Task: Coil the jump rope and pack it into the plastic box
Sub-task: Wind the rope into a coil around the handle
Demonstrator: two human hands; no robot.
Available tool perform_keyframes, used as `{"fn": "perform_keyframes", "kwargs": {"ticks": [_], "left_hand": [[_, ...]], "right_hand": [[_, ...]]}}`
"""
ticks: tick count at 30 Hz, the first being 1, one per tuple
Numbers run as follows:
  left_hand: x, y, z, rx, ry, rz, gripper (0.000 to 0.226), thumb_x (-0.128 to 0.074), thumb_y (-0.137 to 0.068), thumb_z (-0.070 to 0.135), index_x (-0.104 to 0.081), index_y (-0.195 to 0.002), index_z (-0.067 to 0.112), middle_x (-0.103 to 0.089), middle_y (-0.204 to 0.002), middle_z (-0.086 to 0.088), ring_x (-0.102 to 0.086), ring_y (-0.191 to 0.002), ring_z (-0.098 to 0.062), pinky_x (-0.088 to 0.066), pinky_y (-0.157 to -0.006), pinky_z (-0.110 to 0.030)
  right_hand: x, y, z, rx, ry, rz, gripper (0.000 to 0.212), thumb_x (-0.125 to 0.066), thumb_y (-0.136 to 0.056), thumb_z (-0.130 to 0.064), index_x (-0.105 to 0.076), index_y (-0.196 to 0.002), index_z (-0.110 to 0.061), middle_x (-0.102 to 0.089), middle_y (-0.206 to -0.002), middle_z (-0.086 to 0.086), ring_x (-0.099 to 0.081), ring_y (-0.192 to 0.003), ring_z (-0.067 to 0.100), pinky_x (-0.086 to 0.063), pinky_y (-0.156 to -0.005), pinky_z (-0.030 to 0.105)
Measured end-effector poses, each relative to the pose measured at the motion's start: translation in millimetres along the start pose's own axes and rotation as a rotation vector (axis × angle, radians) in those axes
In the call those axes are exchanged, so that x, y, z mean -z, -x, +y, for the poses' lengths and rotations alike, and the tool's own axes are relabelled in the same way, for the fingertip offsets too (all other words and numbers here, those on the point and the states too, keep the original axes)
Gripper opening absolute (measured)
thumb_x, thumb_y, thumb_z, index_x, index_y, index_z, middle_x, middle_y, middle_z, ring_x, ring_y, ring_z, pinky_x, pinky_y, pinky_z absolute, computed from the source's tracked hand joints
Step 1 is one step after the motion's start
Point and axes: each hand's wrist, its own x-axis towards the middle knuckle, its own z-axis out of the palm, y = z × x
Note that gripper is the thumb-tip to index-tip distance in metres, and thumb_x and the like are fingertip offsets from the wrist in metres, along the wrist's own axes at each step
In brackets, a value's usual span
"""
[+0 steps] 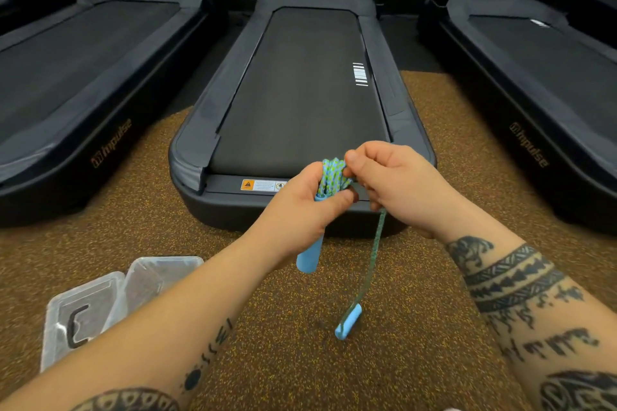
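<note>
Coiling a jump rope above the speckled floor, at a treadmill's near end.

Left hand fingers closed round the coil and one blue handle; right hand pinching the coil's top; loose strand hanging to second handle; clear plastic box open, lower left.

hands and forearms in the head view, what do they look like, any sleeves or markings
No sleeves, gloves or jewellery in view: both forearms are bare. The left hand is unmarked, its forearm bearing small dark tattoos. The right hand is unmarked too, its forearm wrapped in black patterned band tattoos.
</note>
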Motion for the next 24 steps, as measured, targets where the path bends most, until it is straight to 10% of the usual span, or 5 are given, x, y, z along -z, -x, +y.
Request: {"fn": "perform_keyframes", "kwargs": {"ticks": [9,16,20,24], "left_hand": [[2,-1,3,0.016,0.197,0.028,0.011,-0.064,-0.084,0.022,-0.069,-0.092,0.015,-0.07,-0.076,-0.002,-0.063,-0.088,-0.024,-0.044,-0.101,-0.053],[-1,0,10,0.059,0.301,0.011,0.018,-0.054,-0.097,0.012,-0.068,-0.107,0.01,-0.079,-0.097,-0.006,-0.07,-0.103,-0.018,-0.047,-0.099,-0.034],[2,-2,12,0.087,0.436,0.07,0.016,-0.053,-0.098,0.016,-0.068,-0.099,0.016,-0.078,-0.096,0.0,-0.068,-0.086,-0.002,-0.047,-0.07,-0.017],[3,-4,10,0.095,0.526,0.149,0.015,-0.055,-0.099,0.018,-0.064,-0.109,0.012,-0.078,-0.104,-0.003,-0.07,-0.1,-0.009,-0.048,-0.084,-0.023]], "right_hand": [[-5,-9,12,-0.01,0.023,0.177,0.026,-0.064,-0.088,-0.043,-0.07,-0.081,-0.019,-0.061,-0.065,0.012,-0.045,-0.054,0.011,-0.045,-0.059,0.037],[-11,-10,23,-0.12,-0.033,0.176,0.021,-0.061,-0.091,-0.037,-0.073,-0.084,-0.021,-0.054,-0.054,-0.011,-0.045,-0.053,0.006,-0.04,-0.059,0.031],[-13,-7,25,-0.149,0.024,0.107,0.02,-0.057,-0.09,-0.031,-0.071,-0.077,-0.025,-0.058,-0.059,-0.007,-0.044,-0.051,0.011,-0.039,-0.055,0.032],[-18,-4,21,-0.116,0.203,0.066,0.034,-0.054,-0.095,-0.038,-0.063,-0.071,-0.016,-0.062,-0.062,0.006,-0.042,-0.047,0.009,-0.035,-0.047,0.025]]}}
